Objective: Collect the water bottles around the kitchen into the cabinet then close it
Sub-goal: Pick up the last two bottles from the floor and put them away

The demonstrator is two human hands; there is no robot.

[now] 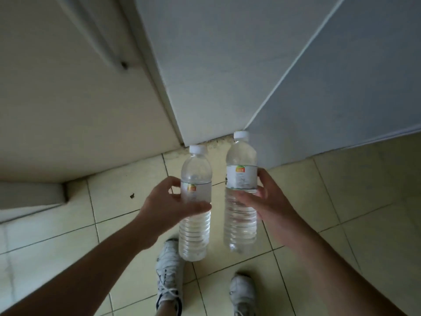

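Two water bottles held upright over a tiled floor.

At frame centre, the left hand [169,201] grasps the left water bottle [196,201] around its label; the right hand [265,199] grasps the right water bottle [241,190] likewise. Both have white caps. White sneakers [169,270] show below; a grey door [227,65] fills the upper frame.

2 clear bottles [196,201], white caps, white-orange labels; pale yellow floor tiles [341,201]; white sneakers [169,270].
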